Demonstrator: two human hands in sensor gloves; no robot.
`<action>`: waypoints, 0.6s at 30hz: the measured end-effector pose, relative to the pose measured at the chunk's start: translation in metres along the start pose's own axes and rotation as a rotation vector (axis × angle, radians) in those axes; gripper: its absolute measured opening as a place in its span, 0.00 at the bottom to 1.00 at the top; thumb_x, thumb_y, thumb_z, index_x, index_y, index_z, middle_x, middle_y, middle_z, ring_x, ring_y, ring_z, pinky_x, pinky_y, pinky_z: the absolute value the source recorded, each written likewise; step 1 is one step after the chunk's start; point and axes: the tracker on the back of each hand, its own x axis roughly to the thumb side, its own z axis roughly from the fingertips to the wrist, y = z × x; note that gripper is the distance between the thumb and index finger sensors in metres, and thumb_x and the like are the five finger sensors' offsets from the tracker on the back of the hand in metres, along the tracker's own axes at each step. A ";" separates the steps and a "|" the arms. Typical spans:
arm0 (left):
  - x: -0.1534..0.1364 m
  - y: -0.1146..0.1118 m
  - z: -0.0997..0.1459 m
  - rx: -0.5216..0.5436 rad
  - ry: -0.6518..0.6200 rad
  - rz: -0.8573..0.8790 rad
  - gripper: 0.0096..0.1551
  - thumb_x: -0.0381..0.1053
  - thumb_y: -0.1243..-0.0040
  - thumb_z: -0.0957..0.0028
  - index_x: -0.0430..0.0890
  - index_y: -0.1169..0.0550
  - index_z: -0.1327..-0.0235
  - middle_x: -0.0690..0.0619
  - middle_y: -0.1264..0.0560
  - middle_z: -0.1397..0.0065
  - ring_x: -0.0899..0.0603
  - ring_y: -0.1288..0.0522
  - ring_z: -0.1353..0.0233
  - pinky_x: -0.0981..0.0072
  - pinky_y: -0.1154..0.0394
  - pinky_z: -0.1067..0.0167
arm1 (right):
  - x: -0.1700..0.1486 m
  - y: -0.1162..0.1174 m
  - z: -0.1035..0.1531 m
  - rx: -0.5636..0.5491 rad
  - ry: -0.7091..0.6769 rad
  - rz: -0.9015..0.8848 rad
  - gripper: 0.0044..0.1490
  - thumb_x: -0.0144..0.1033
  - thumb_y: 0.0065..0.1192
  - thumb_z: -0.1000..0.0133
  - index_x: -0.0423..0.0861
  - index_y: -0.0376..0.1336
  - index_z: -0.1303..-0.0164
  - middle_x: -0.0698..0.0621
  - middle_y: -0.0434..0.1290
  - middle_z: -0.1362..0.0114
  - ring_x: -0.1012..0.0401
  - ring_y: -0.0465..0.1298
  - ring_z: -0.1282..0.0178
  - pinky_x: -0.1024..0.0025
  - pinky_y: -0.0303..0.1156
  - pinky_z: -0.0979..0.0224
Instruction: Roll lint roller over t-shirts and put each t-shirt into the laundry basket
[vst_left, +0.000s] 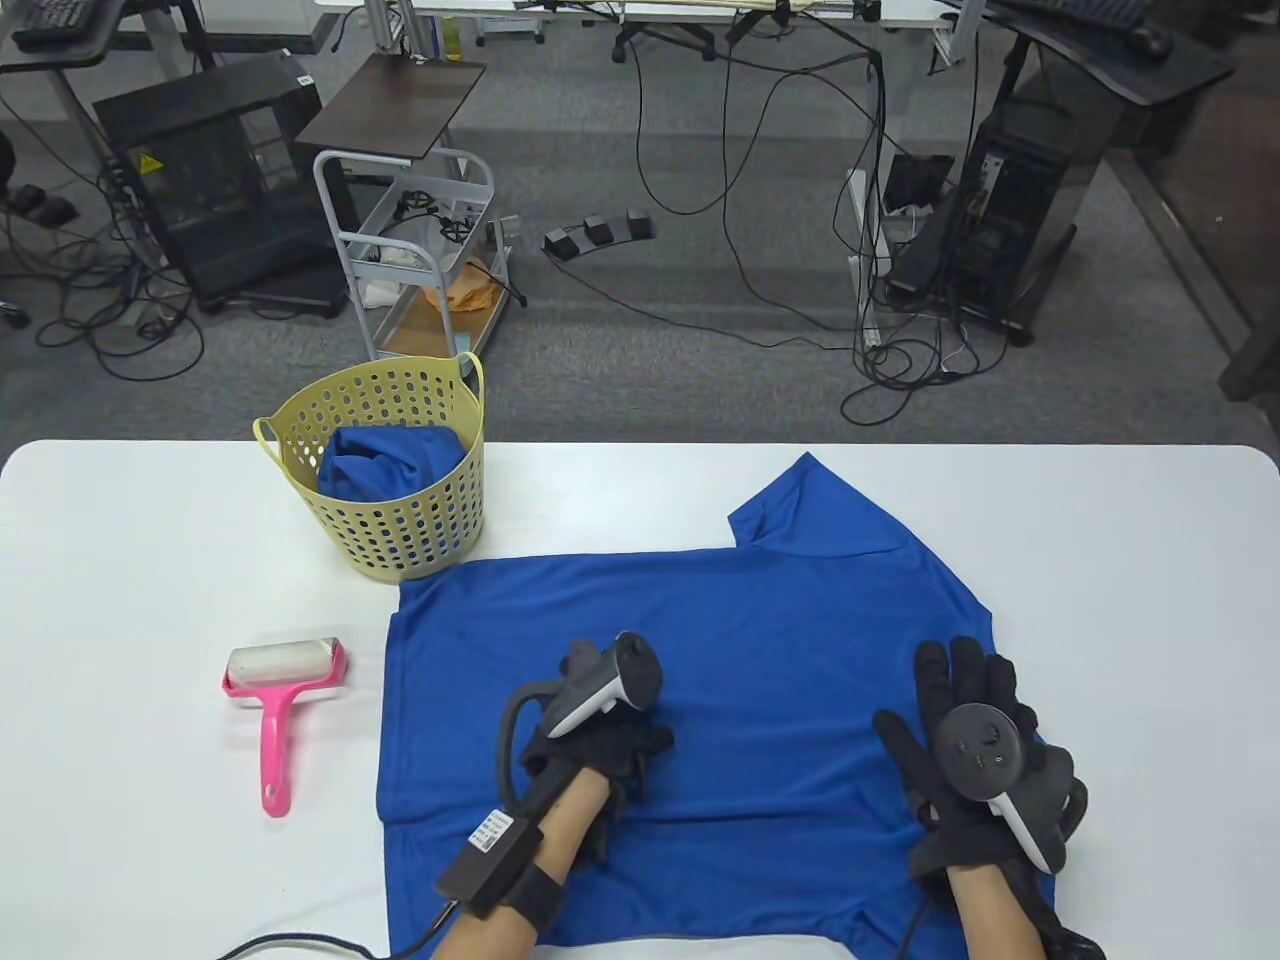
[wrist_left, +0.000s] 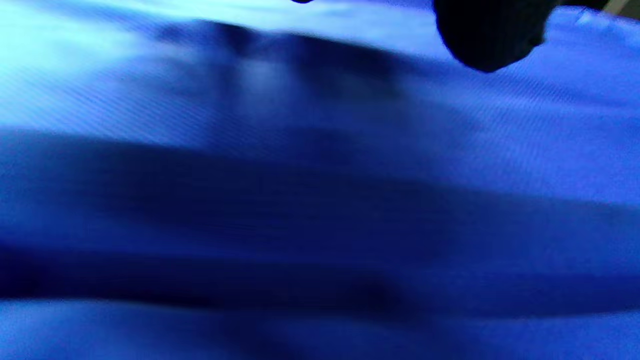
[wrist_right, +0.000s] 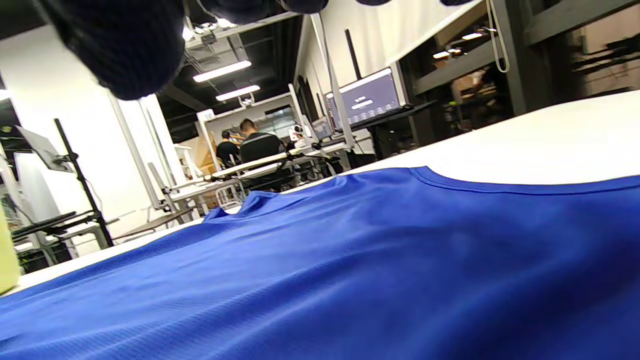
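A blue t-shirt (vst_left: 760, 640) lies spread flat on the white table (vst_left: 140, 560). My left hand (vst_left: 625, 750) rests on its middle. The tracker hides most of its fingers, and one fingertip (wrist_left: 490, 35) hangs just above the cloth (wrist_left: 320, 200). My right hand (vst_left: 960, 690) lies flat on the shirt's right side near the collar, fingers straight. The shirt (wrist_right: 350, 260) fills the lower right wrist view. A pink lint roller (vst_left: 275, 700) lies on the table left of the shirt, and neither hand touches it. The yellow laundry basket (vst_left: 440, 520) stands at the back left with another blue t-shirt (vst_left: 390, 460) inside.
Bare table shows to the left of the roller and to the right of the shirt. Beyond the table's far edge, a small cart (vst_left: 420, 260), computer towers and cables stand on the grey floor.
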 end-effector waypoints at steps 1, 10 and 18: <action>0.004 -0.002 -0.005 -0.025 0.014 -0.003 0.52 0.73 0.49 0.50 0.63 0.61 0.22 0.58 0.60 0.15 0.32 0.62 0.16 0.32 0.52 0.25 | 0.002 0.002 0.000 -0.002 -0.014 0.016 0.47 0.60 0.57 0.48 0.60 0.43 0.23 0.53 0.40 0.13 0.46 0.42 0.16 0.35 0.45 0.22; 0.009 -0.003 -0.016 0.043 0.069 -0.075 0.55 0.70 0.49 0.54 0.58 0.60 0.21 0.56 0.49 0.23 0.39 0.50 0.21 0.36 0.45 0.25 | 0.010 0.015 0.000 0.004 -0.071 0.063 0.50 0.64 0.58 0.50 0.59 0.43 0.22 0.52 0.42 0.12 0.46 0.43 0.15 0.35 0.46 0.21; 0.013 0.006 -0.017 0.180 -0.012 -0.109 0.31 0.61 0.48 0.45 0.67 0.38 0.28 0.63 0.24 0.51 0.53 0.25 0.44 0.46 0.29 0.32 | 0.001 0.017 -0.005 0.040 -0.028 0.044 0.49 0.63 0.57 0.49 0.58 0.42 0.22 0.52 0.42 0.13 0.46 0.44 0.15 0.35 0.47 0.22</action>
